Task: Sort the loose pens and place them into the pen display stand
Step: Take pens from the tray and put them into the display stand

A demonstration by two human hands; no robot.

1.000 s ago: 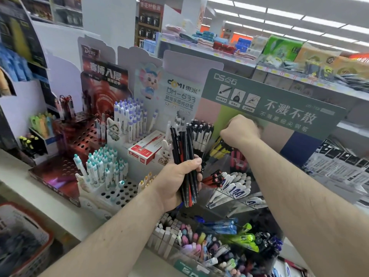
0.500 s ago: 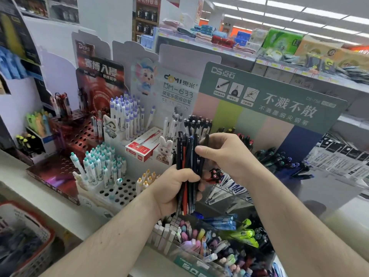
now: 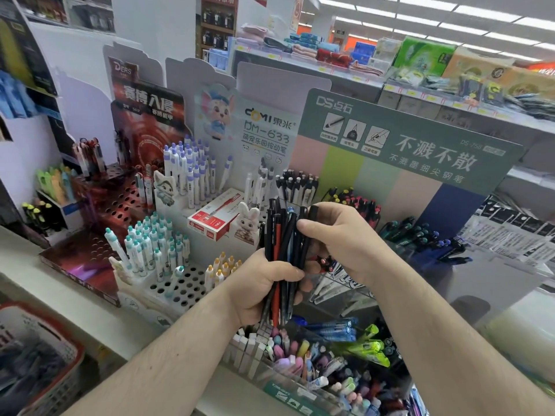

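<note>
Left hand (image 3: 264, 283): fist clamped round one bundle of pens (image 3: 282, 253), held upright in front of the stand (image 3: 399, 187).
Pens: mostly black, one red, one blue (too tightly packed to count).
Right hand (image 3: 339, 238): thumb and fingers pinched on one black pen at the bundle's top.
Red box (image 3: 216, 217): one, lying behind.

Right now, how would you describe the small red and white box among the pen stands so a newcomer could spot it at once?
Start at the white display card with the cartoon mouse. Below it, on the white pen stand, the box lies flat beside a rabbit figure. It is the only carton there; everything around it is upright pens in holes.
</note>
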